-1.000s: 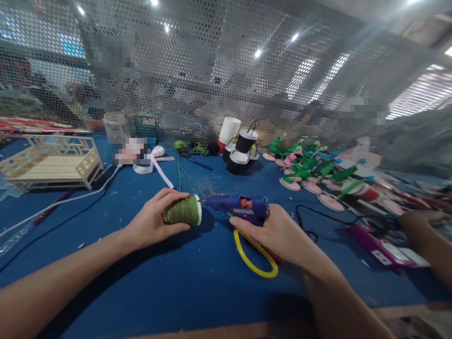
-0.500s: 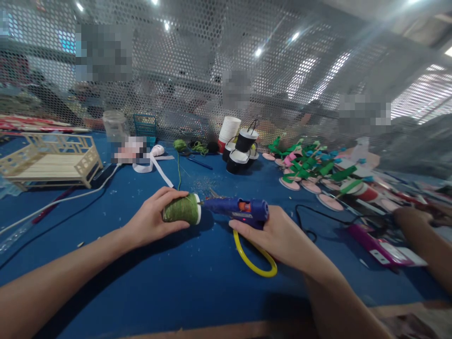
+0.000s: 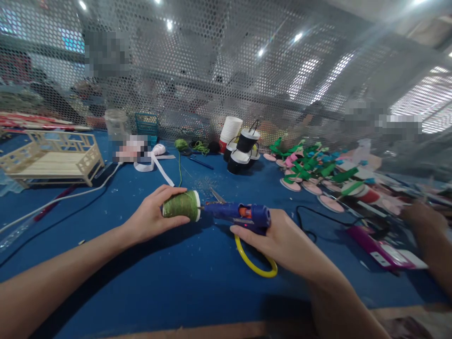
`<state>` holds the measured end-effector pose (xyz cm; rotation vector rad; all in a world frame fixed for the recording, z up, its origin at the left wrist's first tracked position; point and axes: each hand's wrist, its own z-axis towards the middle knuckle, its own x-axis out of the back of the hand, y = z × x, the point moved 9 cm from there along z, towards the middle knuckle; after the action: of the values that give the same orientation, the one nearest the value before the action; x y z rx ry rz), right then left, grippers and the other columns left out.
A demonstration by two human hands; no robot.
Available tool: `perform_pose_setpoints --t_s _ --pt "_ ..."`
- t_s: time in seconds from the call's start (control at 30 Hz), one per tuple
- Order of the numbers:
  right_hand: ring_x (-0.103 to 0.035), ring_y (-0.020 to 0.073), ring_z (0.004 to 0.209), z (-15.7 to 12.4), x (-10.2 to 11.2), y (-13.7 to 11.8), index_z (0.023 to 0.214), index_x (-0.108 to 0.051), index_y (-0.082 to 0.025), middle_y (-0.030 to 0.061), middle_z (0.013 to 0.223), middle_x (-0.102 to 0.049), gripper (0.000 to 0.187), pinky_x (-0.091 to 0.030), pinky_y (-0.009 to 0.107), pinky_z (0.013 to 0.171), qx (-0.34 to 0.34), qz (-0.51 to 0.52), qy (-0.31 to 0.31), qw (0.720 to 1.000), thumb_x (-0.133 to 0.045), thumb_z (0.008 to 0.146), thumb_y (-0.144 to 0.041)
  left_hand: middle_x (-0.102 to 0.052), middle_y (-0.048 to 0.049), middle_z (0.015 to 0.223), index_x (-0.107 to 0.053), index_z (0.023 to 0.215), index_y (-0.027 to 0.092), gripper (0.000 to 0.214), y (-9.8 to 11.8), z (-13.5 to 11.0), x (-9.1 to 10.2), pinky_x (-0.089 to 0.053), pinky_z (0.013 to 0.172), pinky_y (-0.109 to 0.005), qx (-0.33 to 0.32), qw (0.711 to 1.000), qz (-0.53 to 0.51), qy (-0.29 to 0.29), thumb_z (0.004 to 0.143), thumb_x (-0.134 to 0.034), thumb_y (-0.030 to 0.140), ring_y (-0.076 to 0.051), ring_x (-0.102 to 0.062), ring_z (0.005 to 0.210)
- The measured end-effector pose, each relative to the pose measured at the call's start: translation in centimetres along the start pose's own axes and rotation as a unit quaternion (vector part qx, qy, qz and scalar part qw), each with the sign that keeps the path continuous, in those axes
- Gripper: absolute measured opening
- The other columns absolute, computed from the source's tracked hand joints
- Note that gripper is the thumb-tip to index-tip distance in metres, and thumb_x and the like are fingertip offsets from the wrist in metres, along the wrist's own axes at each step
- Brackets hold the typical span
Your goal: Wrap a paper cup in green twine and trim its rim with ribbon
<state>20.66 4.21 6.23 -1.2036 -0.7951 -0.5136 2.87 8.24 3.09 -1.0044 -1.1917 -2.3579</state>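
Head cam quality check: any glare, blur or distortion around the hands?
Head view: strong wide-angle bend, table and mesh screen curve; ceiling lights flare through the mesh top right, washing it out; left hand, green spool, glue gun and right hand sharp, evenly lit, soft shadows beneath; a co-worker's hand at the right edge is smeared.

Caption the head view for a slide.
Left hand holds a green-wrapped cylinder on its side while the right hand points a blue glue gun at its white end.
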Motion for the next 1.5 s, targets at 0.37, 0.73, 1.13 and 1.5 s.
perform_pose_setpoints --t_s 0.37,0.73,1.13,1.5 --pt "-0.045 0.0111 0.05 0.0 0.3 0.1 0.057 -0.048 -0.019 -0.0019 0.055 -0.052 0.027 -0.035 0.022 0.044 0.0 -0.016 0.018 1.0 -0.055 0.076 -0.036 -0.054 -0.0061 0.103 -0.048 0.112 0.02 0.046 0.5 0.0 -0.1 -0.045 0.086 -0.036 -0.02 1.0 0.003 -0.005 0.073 -0.062 0.039 -0.02 -0.054 0.095" --pt "-0.041 0.0101 0.046 0.1 0.6 0.3 0.054 -0.046 -0.019 -0.0027 0.051 -0.048 0.029 -0.033 0.022 0.041 -0.019 0.001 0.03 0.999 -0.056 0.074 -0.038 -0.05 -0.0077 0.108 -0.046 0.115 0.021 0.046 1.2 -0.2 -0.3 -0.045 0.087 -0.036 -0.053 0.998 0.014 -0.018 0.075 -0.062 0.034 -0.021 -0.053 0.101" --pt "-0.04 0.0109 0.047 0.5 0.7 0.7 0.059 -0.052 -0.018 -0.0019 0.052 -0.049 0.026 -0.035 0.023 0.044 -0.03 -0.012 0.025 0.999 -0.055 0.074 -0.038 -0.045 -0.0105 0.115 -0.042 0.122 0.023 0.046 2.4 -0.8 -0.9 -0.044 0.091 -0.041 -0.123 0.991 0.05 -0.036 0.078 -0.058 0.026 -0.023 -0.047 0.109" --pt "-0.04 0.0102 0.048 0.5 0.8 0.9 0.061 -0.054 -0.017 -0.0022 0.054 -0.05 0.026 -0.034 0.021 0.042 -0.035 -0.017 0.022 0.999 -0.055 0.075 -0.039 -0.043 -0.0108 0.118 -0.041 0.123 0.024 0.046 2.6 -1.0 -0.9 -0.042 0.092 -0.041 -0.15 0.986 0.061 -0.026 0.08 -0.056 0.022 -0.024 -0.044 0.111"
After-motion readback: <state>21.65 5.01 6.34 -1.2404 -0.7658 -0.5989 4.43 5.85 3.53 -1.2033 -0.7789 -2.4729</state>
